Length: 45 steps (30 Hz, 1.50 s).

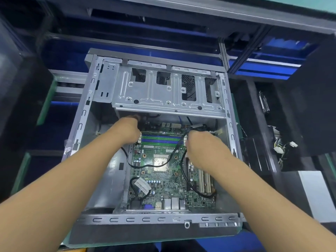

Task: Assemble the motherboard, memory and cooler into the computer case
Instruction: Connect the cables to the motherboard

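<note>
An open grey computer case (pixel 81 124) lies flat before me with a green motherboard (pixel 163 184) inside it. The bare CPU socket (pixel 161 162) shows at the board's middle, with no cooler on it. Blue and green memory slots (pixel 160 140) run across the board's far end. My left hand (pixel 125 130) rests at the slots' left end, fingers curled down out of sight. My right hand (pixel 201 142) sits at the slots' right end, fingers closed by a black cable (pixel 183 171). What either hand grips is hidden.
A metal drive cage (pixel 163 91) spans the case's far half above the hands. Black cables loop over the board, one bearing a white label (pixel 142 185). Loose wires with white connectors (pixel 283 148) hang at the right. Dark shelving stands behind and beside the case.
</note>
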Motion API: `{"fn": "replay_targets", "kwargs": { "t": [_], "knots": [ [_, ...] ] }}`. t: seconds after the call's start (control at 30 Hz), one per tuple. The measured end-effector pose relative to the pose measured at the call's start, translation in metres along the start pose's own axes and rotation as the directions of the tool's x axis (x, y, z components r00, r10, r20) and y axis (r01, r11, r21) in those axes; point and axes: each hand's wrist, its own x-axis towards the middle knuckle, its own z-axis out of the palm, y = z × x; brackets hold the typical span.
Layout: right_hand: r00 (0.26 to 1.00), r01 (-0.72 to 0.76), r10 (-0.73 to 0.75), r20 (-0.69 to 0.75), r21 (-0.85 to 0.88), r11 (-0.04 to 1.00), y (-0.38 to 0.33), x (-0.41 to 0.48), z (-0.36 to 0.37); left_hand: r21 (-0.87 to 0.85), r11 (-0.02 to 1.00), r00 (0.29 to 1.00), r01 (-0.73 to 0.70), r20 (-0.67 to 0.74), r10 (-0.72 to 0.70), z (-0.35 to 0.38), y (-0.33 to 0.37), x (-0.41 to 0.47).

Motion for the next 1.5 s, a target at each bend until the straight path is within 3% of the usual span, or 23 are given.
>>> {"fn": "replay_targets", "kwargs": {
  "t": [0.07, 0.17, 0.27, 0.37, 0.43, 0.47, 0.5, 0.63, 0.7, 0.77, 0.87, 1.03, 1.3, 1.4, 1.5],
  "knots": [
    [0.997, 0.063, -0.063, -0.054, 0.000, 0.998, -0.005, 0.019, 0.006, -0.031, 0.999, 1.000, 0.027, -0.010, -0.027, -0.003, 0.003, -0.005],
    [0.988, 0.156, -0.155, 0.018, -0.112, 0.981, -0.011, 0.043, 0.018, -0.201, 0.972, 0.992, 0.123, 0.032, -0.119, -0.010, 0.005, -0.007],
    [0.986, 0.164, -0.156, 0.061, -0.164, 0.973, -0.010, 0.051, 0.030, -0.205, 0.976, 0.996, 0.078, 0.060, -0.068, -0.012, 0.001, -0.006],
    [0.989, 0.143, -0.136, 0.052, -0.151, 0.978, -0.006, 0.048, 0.036, -0.095, 0.995, 0.997, -0.022, 0.076, 0.029, -0.015, 0.004, -0.008],
    [0.988, 0.149, -0.143, 0.053, -0.145, 0.978, -0.002, 0.045, 0.038, -0.383, 0.921, 0.997, 0.075, 0.027, -0.070, -0.011, 0.004, -0.003],
    [0.987, 0.161, -0.155, 0.052, -0.150, 0.975, -0.001, 0.044, 0.038, -0.586, 0.806, 0.994, 0.084, -0.007, -0.108, -0.011, 0.001, -0.002],
    [0.985, 0.171, -0.165, 0.050, -0.150, 0.974, 0.001, 0.043, 0.038, -0.625, 0.780, 0.991, 0.030, -0.082, -0.104, -0.010, 0.001, -0.001],
    [0.984, 0.180, -0.177, 0.036, -0.137, 0.974, 0.002, 0.041, 0.037, -0.622, 0.771, 0.982, 0.134, -0.019, -0.186, -0.012, 0.008, -0.007],
    [0.984, 0.176, -0.173, 0.035, -0.128, 0.976, 0.003, 0.042, 0.037, -0.497, 0.860, 0.992, 0.120, 0.020, -0.127, -0.012, 0.007, -0.002],
    [0.985, 0.174, -0.171, 0.032, -0.116, 0.978, 0.003, 0.043, 0.036, -0.628, 0.768, 0.991, 0.125, 0.038, -0.130, -0.009, 0.005, 0.001],
    [0.985, 0.174, -0.172, 0.025, -0.117, 0.978, 0.004, 0.043, 0.036, -0.599, 0.794, 0.989, 0.102, -0.025, -0.147, -0.012, 0.001, 0.002],
    [0.984, 0.179, -0.179, 0.010, -0.139, 0.974, 0.004, 0.043, 0.040, -0.749, 0.662, 0.996, -0.021, -0.072, -0.050, -0.010, 0.007, 0.005],
    [0.984, 0.179, -0.180, -0.002, -0.084, 0.980, 0.007, 0.043, 0.044, -0.536, 0.844, 0.991, 0.007, -0.110, -0.079, -0.006, 0.004, 0.012],
    [0.984, 0.180, -0.181, 0.000, -0.083, 0.980, 0.007, 0.043, 0.044, -0.278, 0.961, 0.999, -0.006, -0.050, -0.008, -0.006, 0.004, 0.008],
    [0.984, 0.176, -0.176, 0.006, -0.084, 0.981, 0.006, 0.042, 0.045, -0.050, 0.998, 1.000, -0.025, -0.010, 0.024, -0.012, 0.008, 0.002]
  ]
}}
